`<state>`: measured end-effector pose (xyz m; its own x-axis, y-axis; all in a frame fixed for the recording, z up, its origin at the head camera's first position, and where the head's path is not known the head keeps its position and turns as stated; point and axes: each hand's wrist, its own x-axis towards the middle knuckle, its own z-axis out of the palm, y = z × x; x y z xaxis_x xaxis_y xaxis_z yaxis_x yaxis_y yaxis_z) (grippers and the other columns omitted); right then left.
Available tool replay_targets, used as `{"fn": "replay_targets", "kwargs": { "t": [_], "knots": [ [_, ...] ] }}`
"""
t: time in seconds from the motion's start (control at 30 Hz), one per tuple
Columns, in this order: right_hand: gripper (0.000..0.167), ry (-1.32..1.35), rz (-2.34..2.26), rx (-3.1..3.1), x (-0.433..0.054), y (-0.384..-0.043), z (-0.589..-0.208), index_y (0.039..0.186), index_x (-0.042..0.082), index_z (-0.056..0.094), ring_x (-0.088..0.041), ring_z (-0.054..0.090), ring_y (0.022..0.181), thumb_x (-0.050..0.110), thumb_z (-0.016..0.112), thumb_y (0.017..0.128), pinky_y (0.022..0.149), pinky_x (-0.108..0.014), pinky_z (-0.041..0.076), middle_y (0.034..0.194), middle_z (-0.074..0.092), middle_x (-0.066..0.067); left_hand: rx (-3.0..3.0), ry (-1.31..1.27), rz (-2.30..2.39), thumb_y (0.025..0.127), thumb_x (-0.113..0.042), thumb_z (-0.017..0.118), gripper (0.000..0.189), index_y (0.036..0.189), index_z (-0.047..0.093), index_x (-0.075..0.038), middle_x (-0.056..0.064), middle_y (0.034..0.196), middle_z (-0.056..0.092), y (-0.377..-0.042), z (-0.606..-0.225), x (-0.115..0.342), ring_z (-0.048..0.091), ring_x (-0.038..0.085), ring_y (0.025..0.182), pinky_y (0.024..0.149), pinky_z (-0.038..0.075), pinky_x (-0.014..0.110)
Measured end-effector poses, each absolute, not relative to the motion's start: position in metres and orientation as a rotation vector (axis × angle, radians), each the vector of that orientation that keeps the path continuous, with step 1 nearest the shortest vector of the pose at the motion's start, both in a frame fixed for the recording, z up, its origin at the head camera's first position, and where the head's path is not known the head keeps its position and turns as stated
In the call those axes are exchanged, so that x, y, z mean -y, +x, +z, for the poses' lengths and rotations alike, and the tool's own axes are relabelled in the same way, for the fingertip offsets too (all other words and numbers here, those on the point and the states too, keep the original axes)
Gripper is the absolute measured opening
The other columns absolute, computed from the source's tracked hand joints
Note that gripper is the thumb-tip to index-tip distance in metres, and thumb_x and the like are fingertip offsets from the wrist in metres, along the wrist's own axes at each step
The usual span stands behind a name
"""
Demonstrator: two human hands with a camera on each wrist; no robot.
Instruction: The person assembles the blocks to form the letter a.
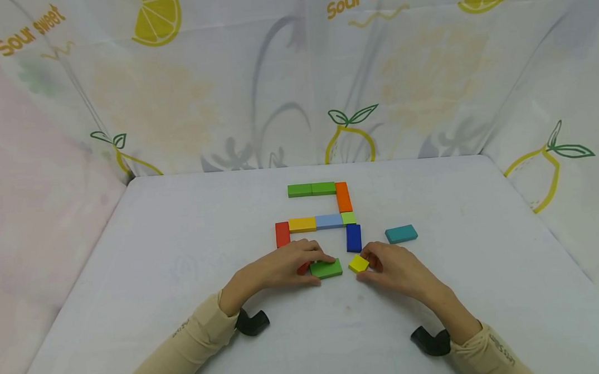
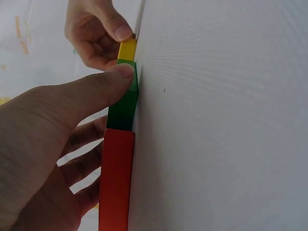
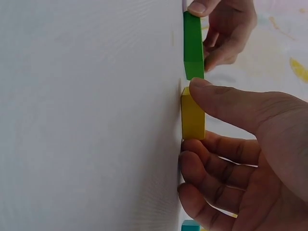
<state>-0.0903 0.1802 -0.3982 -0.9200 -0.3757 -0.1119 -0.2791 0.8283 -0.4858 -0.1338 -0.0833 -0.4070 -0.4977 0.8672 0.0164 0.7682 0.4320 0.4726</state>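
Observation:
My left hand [image 1: 285, 264] pinches a green block [image 1: 327, 270] lying on the table, thumb on the near side and a finger on the far side. Against its left end lies a red block [image 2: 117, 180], mostly covered by that hand in the head view. A small yellow block [image 1: 358, 263] is held between thumb and fingers of my right hand [image 1: 400, 267], turned at an angle. In the right wrist view a narrow gap separates the yellow block from the green one. Just beyond the right hand stands a dark blue block [image 1: 353, 238].
Farther back, two green blocks [image 1: 299, 191], an orange block [image 1: 343, 197], a light green square [image 1: 348, 218], a light blue block [image 1: 328, 222], an amber block [image 1: 302, 225] and another red block [image 1: 282, 233] form an angular line. A teal block [image 1: 401, 234] lies apart, right.

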Motion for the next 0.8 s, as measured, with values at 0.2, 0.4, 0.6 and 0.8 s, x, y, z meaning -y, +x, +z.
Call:
{"fn": "replay_targets", "kwargs": {
  "t": [0.2,0.4,0.6,0.8],
  "knots": [
    [0.035,-0.499,-0.686,-2.823,-0.1785,-0.0903,-0.3992,0.102,0.010,0.062,-0.008,0.047,0.069,0.032,0.076,0.079,0.062,-0.020,0.043,0.077,0.055,0.006,-2.456,1.435,0.631,0.085,-0.030,0.071,0.046,0.128,0.059,-0.019,-0.002,0.110,0.060,-0.1338,-0.4076,0.0836,0.052,0.010,0.097,0.085,0.045,0.018],
    [0.034,-0.523,-0.679,-2.847,-0.1774,-0.0900,-0.4015,0.101,0.010,0.062,-0.008,0.046,0.068,0.031,0.076,0.078,0.061,-0.020,0.041,0.075,0.054,0.006,-2.454,1.434,0.635,0.085,-0.030,0.071,0.046,0.128,0.059,-0.019,-0.003,0.110,0.060,-0.1337,-0.4078,0.0835,0.052,0.010,0.097,0.085,0.045,0.019],
    [0.035,-0.529,-0.673,-2.869,-0.1752,-0.0893,-0.4038,0.102,0.010,0.063,-0.007,0.047,0.068,0.033,0.076,0.079,0.061,-0.020,0.042,0.077,0.055,0.007,-2.459,1.432,0.629,0.085,-0.031,0.070,0.046,0.128,0.059,-0.019,-0.003,0.111,0.060,-0.1340,-0.4088,0.0835,0.052,0.009,0.098,0.086,0.045,0.019],
    [0.035,-0.541,-0.678,-2.903,-0.1730,-0.0882,-0.4063,0.100,0.010,0.062,-0.006,0.046,0.068,0.033,0.076,0.078,0.061,-0.019,0.041,0.077,0.054,0.007,-2.463,1.434,0.622,0.085,-0.030,0.070,0.046,0.128,0.059,-0.019,-0.002,0.111,0.060,-0.1339,-0.4086,0.0837,0.052,0.010,0.098,0.086,0.046,0.019]
  ]
}}
